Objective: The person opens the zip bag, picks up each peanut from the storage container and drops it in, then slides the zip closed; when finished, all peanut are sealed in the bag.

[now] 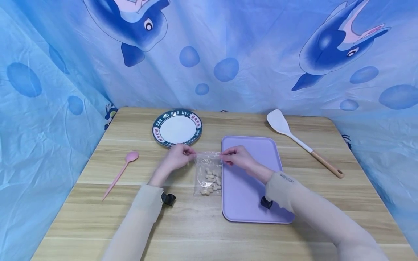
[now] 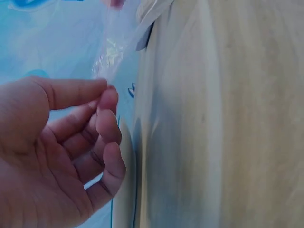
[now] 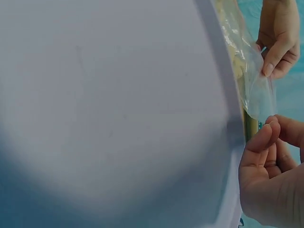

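Observation:
A clear zip bag [image 1: 201, 175] holding several peanuts in their shells [image 1: 213, 177] lies between the two hands, beside the purple tray's left edge. My left hand [image 1: 177, 156] pinches its top left corner between thumb and index finger. At the top right corner, my right hand [image 1: 237, 156] pinches the bag the same way, just above the purple tray [image 1: 251, 210]. In the left wrist view the left hand's [image 2: 61, 142] other fingers are loosely bent. From the right wrist, both corners of the bag [image 3: 256, 88] appear gripped and its top edge stretched between the hands.
Behind the left hand stands a round plate [image 1: 177, 129] with a dark patterned rim. A pink spoon [image 1: 121, 172] lies at the left. To the right of the tray is a white spatula [image 1: 290, 134] with a wooden handle. A blue curtain [image 1: 209, 47] hangs behind the table.

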`<state>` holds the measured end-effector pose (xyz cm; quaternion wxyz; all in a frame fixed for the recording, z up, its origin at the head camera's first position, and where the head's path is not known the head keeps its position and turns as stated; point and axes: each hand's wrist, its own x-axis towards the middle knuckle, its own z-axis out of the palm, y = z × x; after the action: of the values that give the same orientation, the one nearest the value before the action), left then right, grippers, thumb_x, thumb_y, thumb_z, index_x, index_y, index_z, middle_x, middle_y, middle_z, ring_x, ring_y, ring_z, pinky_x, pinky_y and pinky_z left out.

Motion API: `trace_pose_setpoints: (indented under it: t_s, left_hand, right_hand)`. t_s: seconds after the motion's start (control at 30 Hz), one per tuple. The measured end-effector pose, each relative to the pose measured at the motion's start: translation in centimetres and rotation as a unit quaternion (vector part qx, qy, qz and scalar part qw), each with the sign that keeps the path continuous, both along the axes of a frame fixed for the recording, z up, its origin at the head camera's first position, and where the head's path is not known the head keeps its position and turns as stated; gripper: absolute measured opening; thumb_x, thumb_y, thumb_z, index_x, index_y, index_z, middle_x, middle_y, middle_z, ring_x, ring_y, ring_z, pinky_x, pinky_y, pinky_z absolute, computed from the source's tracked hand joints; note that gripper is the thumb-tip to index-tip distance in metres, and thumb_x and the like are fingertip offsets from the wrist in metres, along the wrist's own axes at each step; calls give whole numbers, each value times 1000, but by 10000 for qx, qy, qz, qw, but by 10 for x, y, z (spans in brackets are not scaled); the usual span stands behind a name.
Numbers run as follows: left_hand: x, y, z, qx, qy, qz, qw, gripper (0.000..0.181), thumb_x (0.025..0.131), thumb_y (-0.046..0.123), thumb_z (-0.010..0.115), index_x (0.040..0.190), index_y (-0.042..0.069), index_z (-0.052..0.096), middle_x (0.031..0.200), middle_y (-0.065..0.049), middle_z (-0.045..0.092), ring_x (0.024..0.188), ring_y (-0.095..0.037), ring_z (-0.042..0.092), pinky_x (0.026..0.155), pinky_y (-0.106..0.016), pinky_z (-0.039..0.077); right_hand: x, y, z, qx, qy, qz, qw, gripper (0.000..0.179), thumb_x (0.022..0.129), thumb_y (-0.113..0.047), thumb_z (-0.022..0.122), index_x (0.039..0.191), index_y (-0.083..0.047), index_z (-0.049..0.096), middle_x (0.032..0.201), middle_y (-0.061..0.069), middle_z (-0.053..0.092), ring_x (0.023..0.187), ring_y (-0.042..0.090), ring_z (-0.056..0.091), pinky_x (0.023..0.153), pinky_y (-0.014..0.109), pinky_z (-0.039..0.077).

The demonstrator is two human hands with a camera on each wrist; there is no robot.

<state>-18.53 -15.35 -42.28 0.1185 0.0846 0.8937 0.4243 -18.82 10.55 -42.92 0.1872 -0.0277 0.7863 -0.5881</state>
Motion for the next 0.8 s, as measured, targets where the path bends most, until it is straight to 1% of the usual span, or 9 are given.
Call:
trace_pose_setpoints:
  t_s: [0.07, 0.13, 0.27, 0.37, 0.47, 0.63, 0.73, 0.8]
  left_hand:
    - [1, 3, 0, -141, -146, 72, 9998, 16, 93, 16, 68, 102, 4, 72, 86, -8, 67, 71, -21, 61, 68, -32, 52]
    - [2, 6, -1, -267, -220, 105, 9993, 18, 94, 16, 67, 106, 3, 71, 90, -8, 67, 76, -21, 61, 71, -33, 53]
    - [2, 11, -3, -518, -225, 175, 9983, 25, 93, 19, 68, 111, 2, 69, 98, -8, 66, 89, -22, 61, 83, -38, 52]
    - [3, 13, -4, -633, -236, 212, 9975, 28, 92, 20, 68, 113, 1, 68, 100, -9, 66, 92, -24, 61, 88, -40, 51]
    - [3, 15, -5, -738, -218, 195, 9968, 27, 92, 21, 69, 111, 1, 68, 98, -9, 67, 91, -24, 61, 89, -41, 51]
    - [3, 14, -5, -891, -174, 169, 9957, 24, 91, 22, 70, 106, 3, 70, 96, -7, 67, 89, -24, 61, 87, -42, 51]
    - [3, 11, -4, -848, -184, 199, 9960, 24, 92, 23, 70, 106, 4, 70, 96, -7, 67, 87, -22, 61, 85, -40, 51]
    - [3, 9, -2, -782, -197, 259, 9964, 24, 93, 24, 69, 107, 4, 70, 93, -6, 67, 83, -21, 61, 81, -39, 51]
  right_hand:
    - [-2, -1, -2, 78, 20, -22, 10000, 21, 89, -8, 73, 103, 7, 72, 75, 6, 69, 62, 10, 58, 60, 21, 49]
    - [-3, -1, -4, 136, 39, -36, 9999, 20, 89, -6, 73, 103, 8, 71, 73, 5, 68, 62, 10, 57, 59, 21, 49]
    - [-4, 0, -7, 191, 24, -86, 9998, 22, 88, -4, 72, 105, 10, 68, 74, 3, 67, 63, 10, 58, 59, 20, 49]
    - [-5, 0, -10, 219, -43, -142, 9996, 24, 88, -4, 72, 107, 9, 67, 75, 2, 67, 64, 11, 59, 60, 20, 50]
    - [-7, 0, -11, 267, -72, -153, 9995, 26, 89, -5, 73, 109, 10, 66, 76, 2, 68, 64, 10, 59, 60, 21, 51]
    - [-8, -1, -12, 273, -130, -199, 9993, 24, 89, -4, 72, 108, 9, 65, 75, 3, 66, 64, 11, 59, 61, 21, 51]
    - [-8, 0, -12, 254, -163, -214, 9993, 25, 88, -3, 72, 108, 8, 65, 76, 3, 66, 65, 12, 60, 63, 22, 52]
    - [-9, 2, -12, 240, -153, -191, 9994, 25, 88, -4, 72, 109, 8, 65, 78, 4, 68, 67, 12, 61, 64, 22, 53]
